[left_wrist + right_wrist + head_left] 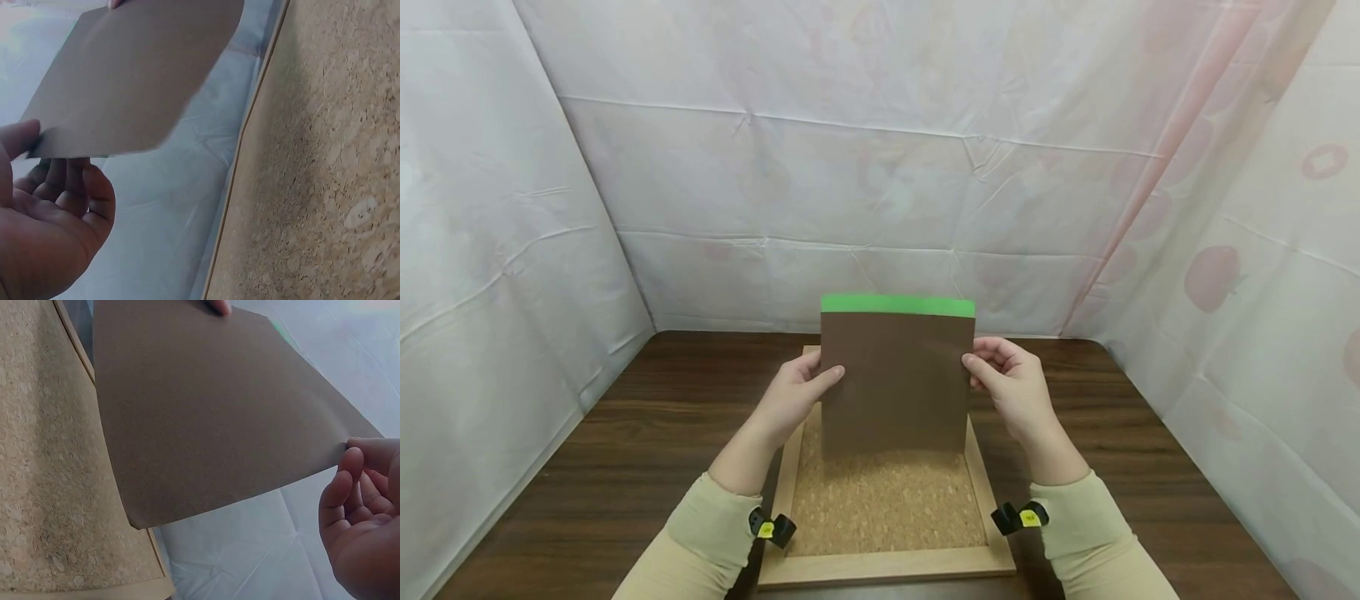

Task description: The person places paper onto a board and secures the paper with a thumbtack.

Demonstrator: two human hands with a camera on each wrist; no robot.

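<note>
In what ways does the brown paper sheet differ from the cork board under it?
The brown paper sheet is held upright in the air, pinched by the left hand and the right hand; the cork board lies flat on the table. The sheet is smooth and dark brown; the board is speckled tan with a wooden frame. Both are roughly rectangular.

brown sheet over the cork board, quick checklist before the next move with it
1. Left hand pinches the brown sheet at its left edge: ok.
2. Right hand pinches the right edge: ok.
3. Sheet flat, uncreased: ok.
4. Green sheet behind it lined up: not ok, a strip shows above the top edge.
5. Cork board bare below the sheet: ok.
6. Sheet's lower edge touching the cork: cannot tell.
</note>
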